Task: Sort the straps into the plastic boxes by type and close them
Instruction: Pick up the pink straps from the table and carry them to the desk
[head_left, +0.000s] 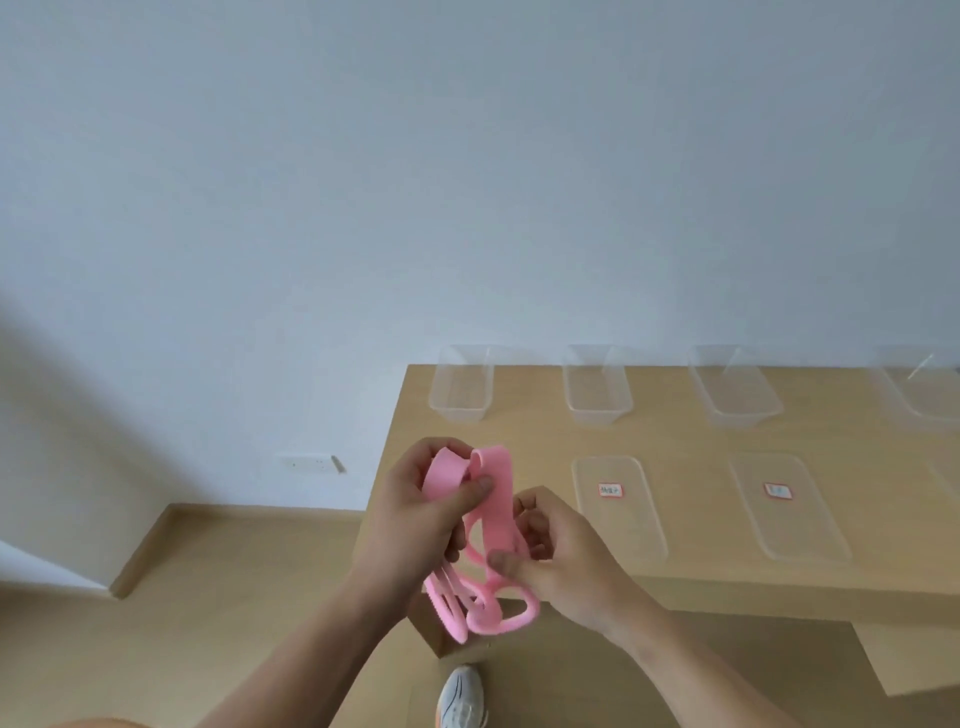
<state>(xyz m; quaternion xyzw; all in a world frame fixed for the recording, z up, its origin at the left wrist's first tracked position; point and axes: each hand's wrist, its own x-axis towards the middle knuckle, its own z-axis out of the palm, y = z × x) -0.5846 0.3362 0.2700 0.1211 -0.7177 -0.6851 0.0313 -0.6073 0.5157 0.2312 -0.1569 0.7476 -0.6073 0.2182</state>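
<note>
Pink straps (496, 483), bundled, held above the table's (524, 431) near left corner. Left hand (431, 514) grips the upper loops; right hand (561, 558) pinches the lower ones. Open clear boxes (460, 410) line the far edge, labelled lids (618, 525) lying nearer.

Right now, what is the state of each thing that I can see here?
Pink straps: bunched, held in both hands.
Left hand: grips the straps' upper loop.
Right hand: pinches the straps lower down.
Plastic boxes: open, empty, upright on the table.
Lids: off, lying flat on the table.
</note>
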